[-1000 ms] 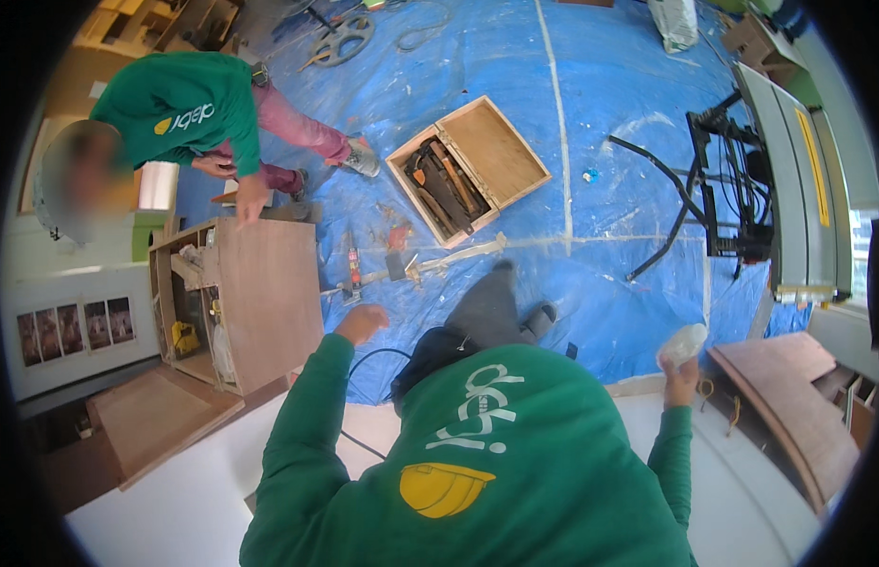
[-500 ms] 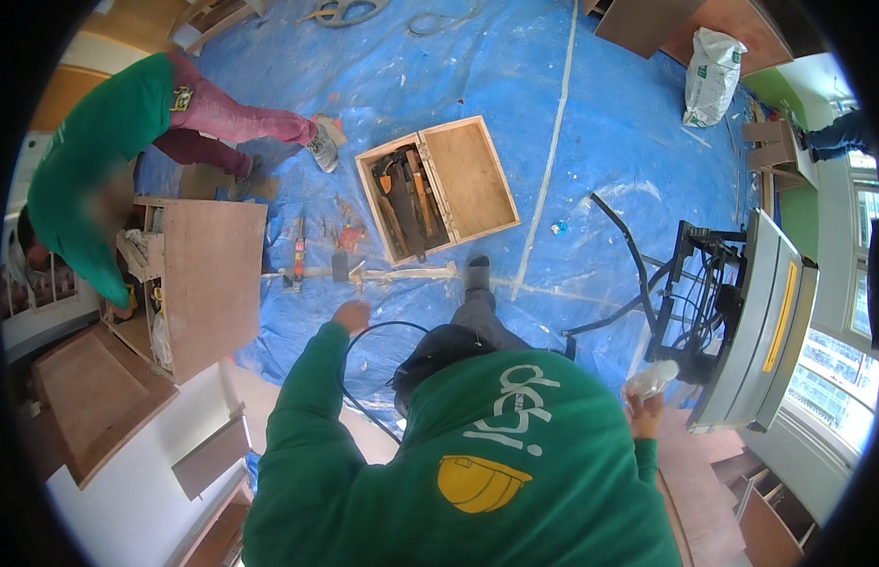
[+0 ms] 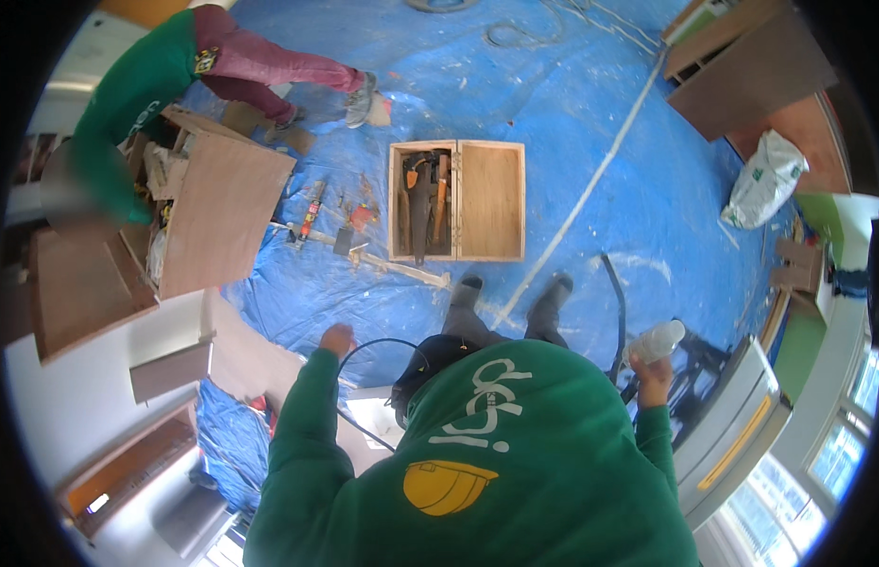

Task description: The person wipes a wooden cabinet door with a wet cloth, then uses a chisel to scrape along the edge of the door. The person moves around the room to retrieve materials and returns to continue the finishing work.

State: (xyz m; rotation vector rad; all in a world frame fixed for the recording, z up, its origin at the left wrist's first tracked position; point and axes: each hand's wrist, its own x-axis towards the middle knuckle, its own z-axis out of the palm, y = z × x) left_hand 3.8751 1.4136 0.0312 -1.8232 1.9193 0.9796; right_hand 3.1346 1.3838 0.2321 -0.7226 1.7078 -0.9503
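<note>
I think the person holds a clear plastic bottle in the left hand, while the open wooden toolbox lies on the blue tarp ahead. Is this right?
Not quite: the head view shows the clear plastic bottle in the right hand, not the left. The left hand holds no bottle. The open wooden toolbox does lie on the blue tarp ahead.

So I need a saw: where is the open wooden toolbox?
Head view: the open wooden toolbox lies on the blue tarp, ahead of the person's shoes.

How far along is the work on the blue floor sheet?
Done: the wooden toolbox lies open, saws inside. In hand: the right hand grips a clear plastic bottle; the left hand hangs near a black cable. Left: small tools lie loose beside the box.
</note>
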